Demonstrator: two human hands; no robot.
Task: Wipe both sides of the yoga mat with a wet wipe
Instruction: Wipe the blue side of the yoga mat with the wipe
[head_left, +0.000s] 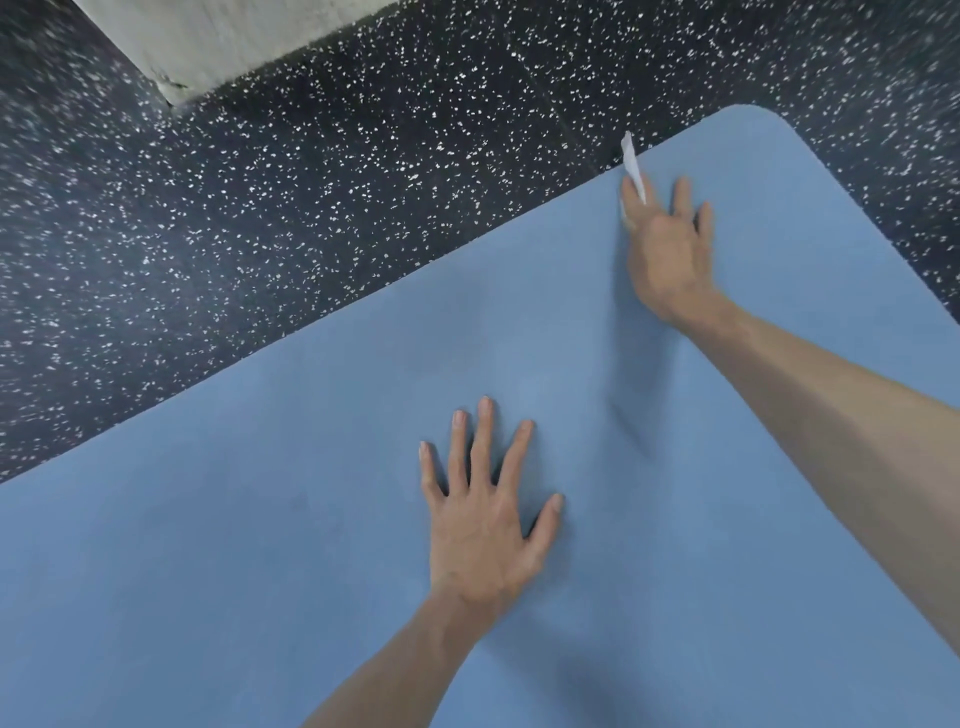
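While the left hand (485, 525) is pressing flat, fingers spread, on the blue yoga mat (260, 571) lying on the floor (311, 208), the right hand (667, 249) is pinching the wet wipe (632, 163) at one o'clock, probably mid-wipe, with flipping seemingly yet to come.

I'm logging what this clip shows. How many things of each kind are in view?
Yoga mat, blue: 1
Wet wipe, white: 1
Hands: 2, the left hand and the right hand
Pale block on the speckled floor: 1
Total: 5
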